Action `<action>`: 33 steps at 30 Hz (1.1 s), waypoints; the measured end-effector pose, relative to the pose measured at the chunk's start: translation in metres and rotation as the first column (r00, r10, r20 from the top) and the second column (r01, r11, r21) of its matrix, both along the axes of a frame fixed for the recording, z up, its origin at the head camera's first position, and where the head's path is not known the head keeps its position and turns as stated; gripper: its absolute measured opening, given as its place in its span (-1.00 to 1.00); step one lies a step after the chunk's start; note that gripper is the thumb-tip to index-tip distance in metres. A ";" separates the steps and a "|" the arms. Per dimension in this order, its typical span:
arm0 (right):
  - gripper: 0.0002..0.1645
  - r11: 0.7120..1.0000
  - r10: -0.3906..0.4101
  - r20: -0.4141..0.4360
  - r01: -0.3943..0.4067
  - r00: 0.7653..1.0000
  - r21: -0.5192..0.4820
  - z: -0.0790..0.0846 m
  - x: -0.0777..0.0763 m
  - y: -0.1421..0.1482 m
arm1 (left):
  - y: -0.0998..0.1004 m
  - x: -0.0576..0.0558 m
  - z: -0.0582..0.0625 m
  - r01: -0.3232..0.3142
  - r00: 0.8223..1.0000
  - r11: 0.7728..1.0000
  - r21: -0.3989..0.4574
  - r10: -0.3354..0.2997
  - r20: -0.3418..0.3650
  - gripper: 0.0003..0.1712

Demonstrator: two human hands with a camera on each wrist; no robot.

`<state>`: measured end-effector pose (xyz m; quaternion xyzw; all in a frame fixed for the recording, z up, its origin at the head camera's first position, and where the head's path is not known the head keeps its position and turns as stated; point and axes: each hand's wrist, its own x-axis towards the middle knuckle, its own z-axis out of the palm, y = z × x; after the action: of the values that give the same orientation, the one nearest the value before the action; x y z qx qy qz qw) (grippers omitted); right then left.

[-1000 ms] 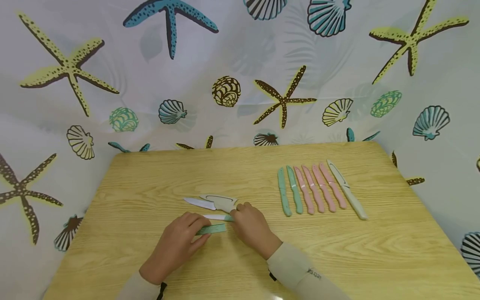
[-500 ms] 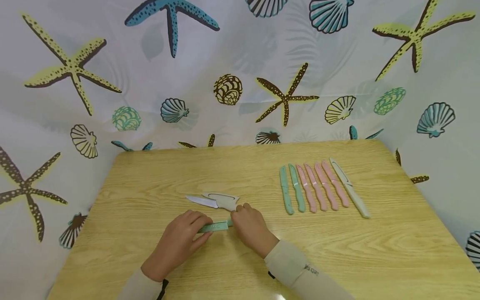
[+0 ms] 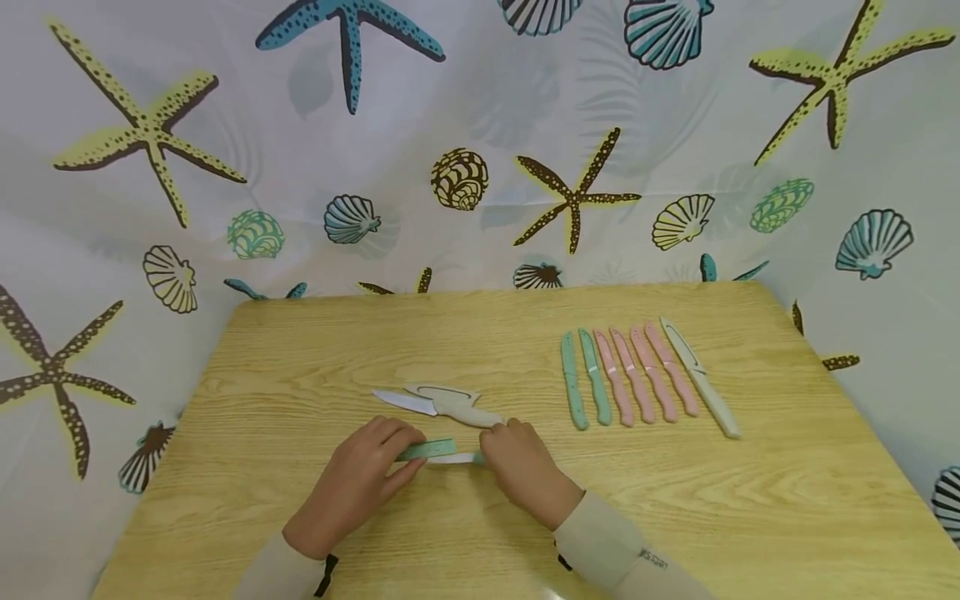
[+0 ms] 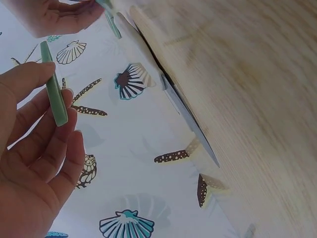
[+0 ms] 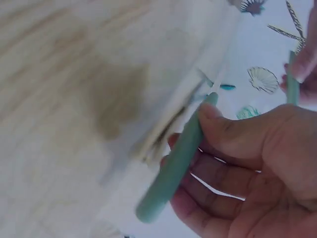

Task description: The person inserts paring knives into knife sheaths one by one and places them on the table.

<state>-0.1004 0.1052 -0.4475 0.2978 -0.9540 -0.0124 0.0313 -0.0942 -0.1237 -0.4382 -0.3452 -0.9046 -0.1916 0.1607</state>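
My left hand pinches a green blade sheath between thumb and fingers. Gripped in my right hand is a small knife by its green handle. Its bare pale blade points left and lies along the near side of the sheath in the head view, overlapping the left fingertips. Just beyond both hands, a cream-handled knife rests on the table with its blade bare. Behind that lies a cream sheath.
On the right of the wooden table, a slanted row holds two green knives, several pink knives and a longer cream knife, all sheathed. A cloth printed with shells and starfish hangs behind the table.
The green knife's blade was beyond the sheath, then hidden at it, and now shows bare on its near side. My right hand has shifted right; the left still holds the sheath.
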 end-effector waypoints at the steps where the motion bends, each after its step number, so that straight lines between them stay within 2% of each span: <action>1: -0.80 1.000 -0.007 0.008 0.007 1.000 -0.027 0.002 0.002 0.004 | 0.000 0.000 0.000 0.002 1.000 1.000 0.005 -0.002 0.004 -0.74; 3: -0.78 0.994 -0.038 0.029 0.041 0.999 -0.098 0.006 0.005 0.012 | 0.001 0.001 0.001 0.001 1.000 1.000 0.011 -0.001 0.015 -0.74; 6: -0.82 0.969 -0.091 0.042 0.098 0.995 -0.229 0.012 0.010 0.026 | 0.001 0.001 0.002 -0.002 1.000 1.000 0.014 0.002 0.030 -0.73; 8: -0.84 0.951 -0.109 0.020 0.110 0.994 -0.289 0.017 0.013 0.034 | 0.001 0.001 0.003 -0.003 0.999 1.000 0.013 0.003 0.035 -0.72; 11: -0.82 0.941 -0.116 -0.048 0.094 0.992 -0.326 0.022 0.019 0.045 | 0.001 0.001 0.003 -0.001 0.999 1.000 0.014 0.000 0.038 -0.71; 14: -0.80 0.934 -0.113 -0.091 0.075 0.989 -0.348 0.026 0.024 0.052 | 0.002 0.001 0.003 0.004 0.999 1.000 0.016 -0.004 0.033 -0.71; 18: -0.78 0.928 -0.091 -0.102 0.048 0.991 -0.369 0.030 0.031 0.054 | 0.003 0.001 0.004 0.012 1.000 1.000 0.020 -0.013 0.023 -0.71; 25: -0.73 0.939 -0.058 -0.133 0.008 0.989 -0.344 0.028 0.033 0.052 | 0.004 0.002 0.005 0.064 0.998 0.998 0.028 -0.065 0.023 -0.73; 33: -0.69 0.958 0.009 -0.184 -0.062 0.983 -0.281 0.027 0.033 0.050 | 0.007 0.003 0.003 0.130 0.989 0.991 0.027 -0.128 -0.069 -0.72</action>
<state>-0.0673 0.1548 -0.4208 0.3050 -0.9335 0.0990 0.1606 -0.0914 -0.1171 -0.4352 -0.4068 -0.8713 -0.2040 0.1837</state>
